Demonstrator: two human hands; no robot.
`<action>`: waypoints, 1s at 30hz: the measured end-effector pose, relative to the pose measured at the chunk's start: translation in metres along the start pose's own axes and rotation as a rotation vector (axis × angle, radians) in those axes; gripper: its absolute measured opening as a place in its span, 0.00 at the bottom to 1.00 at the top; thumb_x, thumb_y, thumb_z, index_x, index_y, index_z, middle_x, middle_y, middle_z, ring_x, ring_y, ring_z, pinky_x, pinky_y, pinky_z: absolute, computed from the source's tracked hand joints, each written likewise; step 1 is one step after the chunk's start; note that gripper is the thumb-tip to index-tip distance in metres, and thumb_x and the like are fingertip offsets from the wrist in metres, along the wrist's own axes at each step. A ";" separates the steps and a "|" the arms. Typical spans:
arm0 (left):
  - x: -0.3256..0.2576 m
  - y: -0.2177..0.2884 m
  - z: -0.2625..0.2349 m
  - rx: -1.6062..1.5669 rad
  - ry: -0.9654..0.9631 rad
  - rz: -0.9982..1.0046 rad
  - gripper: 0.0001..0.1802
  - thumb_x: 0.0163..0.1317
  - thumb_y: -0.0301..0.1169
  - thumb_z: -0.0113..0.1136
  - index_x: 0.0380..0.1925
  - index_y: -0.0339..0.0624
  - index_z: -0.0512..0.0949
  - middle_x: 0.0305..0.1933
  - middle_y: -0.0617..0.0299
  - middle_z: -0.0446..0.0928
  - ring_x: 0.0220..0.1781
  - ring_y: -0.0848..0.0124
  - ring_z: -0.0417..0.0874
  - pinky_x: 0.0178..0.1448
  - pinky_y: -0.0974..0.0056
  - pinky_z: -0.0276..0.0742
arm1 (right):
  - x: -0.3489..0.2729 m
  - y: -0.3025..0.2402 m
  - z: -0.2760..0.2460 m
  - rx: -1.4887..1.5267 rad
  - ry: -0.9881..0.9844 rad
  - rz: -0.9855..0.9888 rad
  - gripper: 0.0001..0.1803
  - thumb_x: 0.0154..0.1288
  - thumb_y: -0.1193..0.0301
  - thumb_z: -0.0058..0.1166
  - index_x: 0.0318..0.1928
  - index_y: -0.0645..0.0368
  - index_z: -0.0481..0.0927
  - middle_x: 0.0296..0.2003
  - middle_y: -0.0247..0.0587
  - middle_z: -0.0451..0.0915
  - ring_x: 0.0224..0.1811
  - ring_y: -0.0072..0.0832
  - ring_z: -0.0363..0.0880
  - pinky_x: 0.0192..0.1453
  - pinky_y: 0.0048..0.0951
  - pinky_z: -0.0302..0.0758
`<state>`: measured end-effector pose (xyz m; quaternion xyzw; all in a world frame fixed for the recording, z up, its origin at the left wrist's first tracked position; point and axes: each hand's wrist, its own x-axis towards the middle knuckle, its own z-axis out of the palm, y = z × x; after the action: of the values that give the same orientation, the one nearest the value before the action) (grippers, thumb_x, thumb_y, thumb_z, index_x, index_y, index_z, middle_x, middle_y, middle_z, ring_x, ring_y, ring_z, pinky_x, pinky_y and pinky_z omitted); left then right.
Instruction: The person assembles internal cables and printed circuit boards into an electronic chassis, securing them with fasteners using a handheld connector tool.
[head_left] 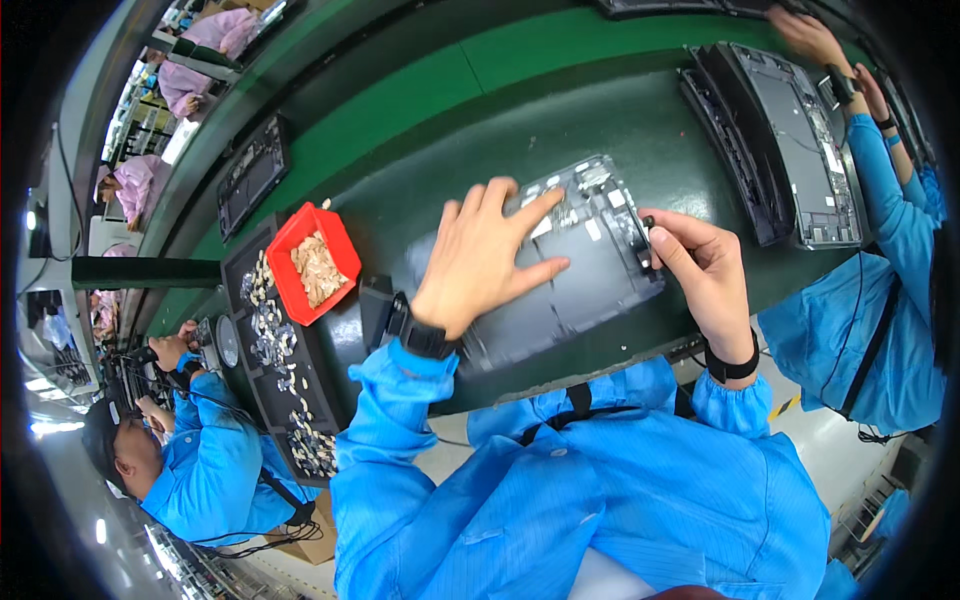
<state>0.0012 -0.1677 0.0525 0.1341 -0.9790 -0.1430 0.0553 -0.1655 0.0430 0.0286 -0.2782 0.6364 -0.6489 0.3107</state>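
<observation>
A dark grey flat panel (590, 265), like the open back of a device with small boards and white labels at its far end, lies on the dark green belt (560, 120). My left hand (480, 255) rests flat on the panel, fingers spread. My right hand (705, 265) is at the panel's right edge, fingertips pinched on a small dark part (648, 222). Both arms wear blue sleeves and black wrist straps.
A red bin (312, 262) of tan pieces sits on a black tray (275, 340) of small metal parts to my left. Another open panel (800, 140) lies at the right, where a co-worker's hands (820, 45) work. A person in blue sits at the lower left.
</observation>
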 end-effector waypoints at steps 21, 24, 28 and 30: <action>-0.031 0.015 0.034 -0.172 0.134 0.124 0.22 0.58 0.45 0.73 0.53 0.58 0.84 0.61 0.55 0.78 0.50 0.56 0.83 0.48 0.55 0.84 | 0.003 0.003 0.039 -0.549 0.031 0.049 0.08 0.66 0.72 0.65 0.38 0.66 0.88 0.23 0.44 0.87 0.25 0.28 0.84 0.35 0.31 0.75; -0.039 0.013 0.038 -0.158 0.180 0.130 0.21 0.58 0.45 0.74 0.52 0.59 0.87 0.63 0.56 0.79 0.49 0.58 0.83 0.49 0.56 0.83 | 0.003 0.006 0.042 -0.616 0.030 -0.027 0.07 0.65 0.73 0.65 0.36 0.66 0.88 0.23 0.45 0.87 0.28 0.32 0.85 0.37 0.33 0.76; -0.040 0.012 0.042 -0.164 0.230 0.126 0.21 0.56 0.44 0.75 0.51 0.60 0.89 0.65 0.56 0.79 0.47 0.60 0.83 0.49 0.58 0.83 | 0.004 0.008 0.046 -0.611 0.040 -0.059 0.07 0.64 0.73 0.65 0.34 0.66 0.88 0.24 0.47 0.87 0.31 0.37 0.85 0.41 0.36 0.77; -0.040 0.012 0.043 -0.171 0.241 0.126 0.21 0.56 0.44 0.76 0.51 0.60 0.89 0.65 0.56 0.80 0.46 0.61 0.83 0.49 0.58 0.83 | 0.004 0.007 0.047 -0.615 0.036 -0.042 0.07 0.64 0.73 0.66 0.34 0.66 0.88 0.24 0.47 0.87 0.30 0.37 0.85 0.41 0.36 0.77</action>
<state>0.0307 -0.1342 0.0117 0.0832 -0.9560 -0.2052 0.1923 -0.1323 0.0095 0.0230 -0.3607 0.8024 -0.4369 0.1873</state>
